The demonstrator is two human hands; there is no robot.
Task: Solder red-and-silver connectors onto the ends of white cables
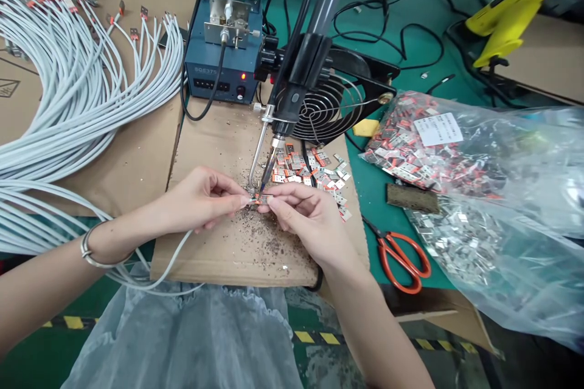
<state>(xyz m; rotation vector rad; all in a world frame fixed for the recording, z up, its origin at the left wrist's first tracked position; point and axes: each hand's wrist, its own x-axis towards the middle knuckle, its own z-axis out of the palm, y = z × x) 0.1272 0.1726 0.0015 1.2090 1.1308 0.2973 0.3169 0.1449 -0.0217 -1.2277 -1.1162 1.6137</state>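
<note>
Holding silver-and-orange metal connector (261,200) below dark, tapered soldering tip (267,175).
Pinching, between narrowed fingertips (241,201), white round cable (179,252) in left hand (205,200), connector in right hand (306,214).

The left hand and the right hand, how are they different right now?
The left hand pinches the cable, while the right hand holds the connector. The left hand has a bracelet at its wrist; the right hand's wrist is bare. Both hands grip with thumb and fingers, meeting just below the iron.
</note>
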